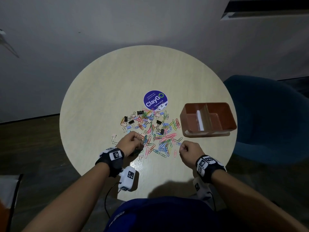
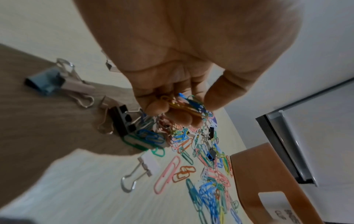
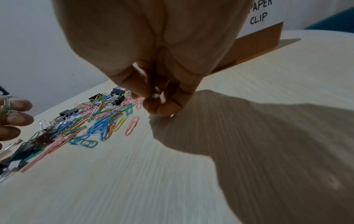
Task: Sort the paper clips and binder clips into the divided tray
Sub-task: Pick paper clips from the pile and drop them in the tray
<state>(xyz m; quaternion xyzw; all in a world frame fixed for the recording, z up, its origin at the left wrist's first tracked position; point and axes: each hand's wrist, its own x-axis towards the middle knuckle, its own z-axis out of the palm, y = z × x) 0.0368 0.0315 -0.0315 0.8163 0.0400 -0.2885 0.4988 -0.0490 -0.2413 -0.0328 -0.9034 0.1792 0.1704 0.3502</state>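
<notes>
1. two hands hover over the near half of a round pale table (image 1: 103, 91), one on each side of the clip pile.
2. left hand (image 1: 130, 142) is curled around a small bunch of coloured paper clips (image 2: 184, 104), fingertips (image 2: 159, 108) pressed together over them, right at the pile's near left edge.
3. right hand (image 1: 189, 150) is drawn into a fist just right of the pile; the wrist view shows a small blue clip (image 3: 152, 97) pinched between its fingertips (image 3: 166, 108), which sit close above the tabletop.
4. loose pile (image 1: 150, 129) of mixed paper clips and black, pink and blue binder clips spreads across the table's middle, touching a purple round sticker (image 1: 155, 99).
5. divided tray (image 1: 232, 113), brown, stands right of the pile, near the right hand; a white label reading "paper clip" (image 3: 258, 13) is on its near wall.
</notes>
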